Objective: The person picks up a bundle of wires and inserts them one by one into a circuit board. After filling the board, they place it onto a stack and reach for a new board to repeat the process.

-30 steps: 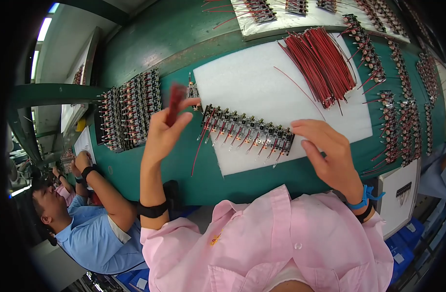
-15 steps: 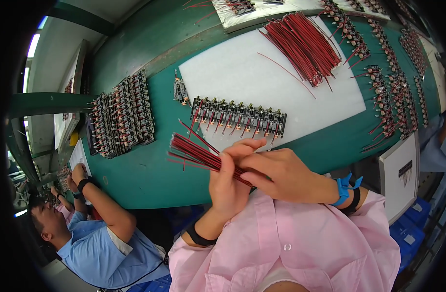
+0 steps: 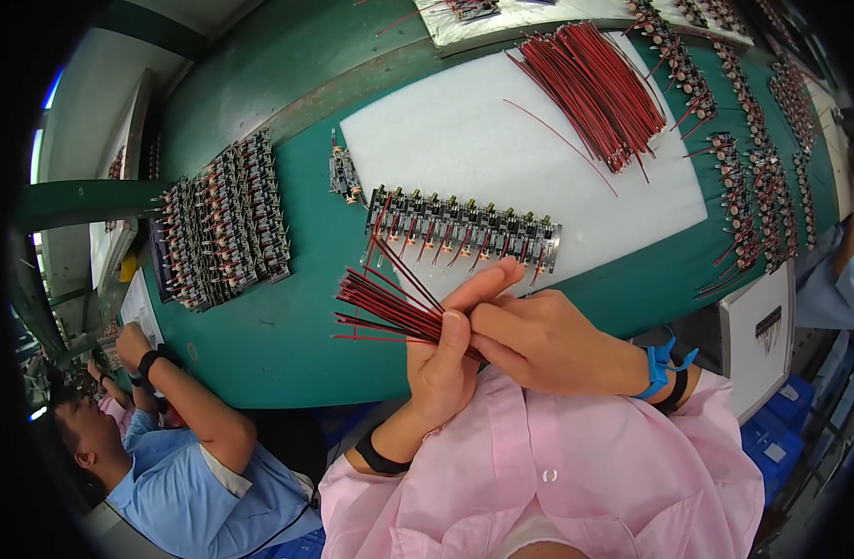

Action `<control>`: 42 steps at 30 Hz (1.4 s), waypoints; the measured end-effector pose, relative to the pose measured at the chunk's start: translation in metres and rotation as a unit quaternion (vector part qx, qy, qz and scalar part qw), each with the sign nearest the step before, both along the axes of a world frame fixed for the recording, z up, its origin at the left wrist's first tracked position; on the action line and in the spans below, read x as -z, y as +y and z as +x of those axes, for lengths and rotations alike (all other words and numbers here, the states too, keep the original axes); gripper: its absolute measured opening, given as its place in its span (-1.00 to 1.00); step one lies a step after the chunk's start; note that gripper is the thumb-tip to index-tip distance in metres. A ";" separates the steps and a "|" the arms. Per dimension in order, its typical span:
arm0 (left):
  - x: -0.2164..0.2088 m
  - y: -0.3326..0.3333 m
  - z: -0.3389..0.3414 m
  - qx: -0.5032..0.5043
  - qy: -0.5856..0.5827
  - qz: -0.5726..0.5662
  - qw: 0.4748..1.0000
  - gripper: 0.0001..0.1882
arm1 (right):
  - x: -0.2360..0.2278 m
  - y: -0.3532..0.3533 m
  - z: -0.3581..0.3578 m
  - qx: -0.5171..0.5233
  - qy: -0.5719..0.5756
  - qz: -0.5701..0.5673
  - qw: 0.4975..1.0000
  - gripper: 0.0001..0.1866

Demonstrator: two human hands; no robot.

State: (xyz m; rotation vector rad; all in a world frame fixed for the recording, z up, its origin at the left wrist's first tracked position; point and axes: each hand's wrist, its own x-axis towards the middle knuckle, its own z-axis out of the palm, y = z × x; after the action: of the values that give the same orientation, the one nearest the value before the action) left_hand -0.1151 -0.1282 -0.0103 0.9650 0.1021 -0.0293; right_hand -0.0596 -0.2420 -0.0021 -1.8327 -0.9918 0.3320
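A bundle of red and black wires [image 3: 387, 305] sits in my left hand [image 3: 438, 363], closed round it with the thumb pressed on top. Its free ends fan out to the left, and a few strands stick up apart from the others. My right hand [image 3: 550, 340] is closed against the left, its bent fingers pinching at the near end of the bundle; the fingertips are partly hidden. Just beyond both hands lies a row of small circuit boards [image 3: 464, 226] with short red wires, on the edge of a white foam sheet [image 3: 427, 140].
A large pile of red wires [image 3: 595, 93] lies on the sheet's far right. One separate board [image 3: 344, 170] rests by its left edge. Stacked boards [image 3: 227, 224] stand left on the green table [image 3: 287, 345]; more board rows [image 3: 734, 200] lie right. A co-worker [image 3: 185, 456] sits at left.
The wires in my left hand have spread, with a few strands now lifted away from the bundle. Both hands stay together at the bundle's near end. The view has shifted slightly.
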 end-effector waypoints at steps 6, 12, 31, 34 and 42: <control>0.003 0.003 0.001 0.014 -0.005 -0.007 1.000 -0.50 | 0.003 0.001 0.006 -0.030 0.056 0.004 0.998 -0.93; 0.000 0.012 -0.003 -0.101 0.056 -0.002 0.993 -0.59 | -0.008 -0.004 0.012 0.001 0.118 0.050 0.992 -0.96; -0.007 0.007 -0.005 0.059 0.120 0.195 0.972 -0.90 | 0.001 -0.029 0.013 0.046 0.377 0.110 0.918 -0.94; -0.008 0.007 -0.005 0.041 0.135 0.161 0.977 -0.93 | 0.002 -0.026 0.014 0.050 0.370 0.108 0.921 -0.94; -0.005 0.014 -0.003 0.044 0.158 0.121 0.979 -0.88 | 0.001 -0.019 0.018 0.063 0.495 0.117 0.858 -0.91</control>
State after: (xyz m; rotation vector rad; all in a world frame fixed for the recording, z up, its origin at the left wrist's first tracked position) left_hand -0.1177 -0.1138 -0.0053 1.2019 0.3631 -0.2576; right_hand -0.0411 -0.2609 -0.0035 -1.2121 -0.1655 0.9118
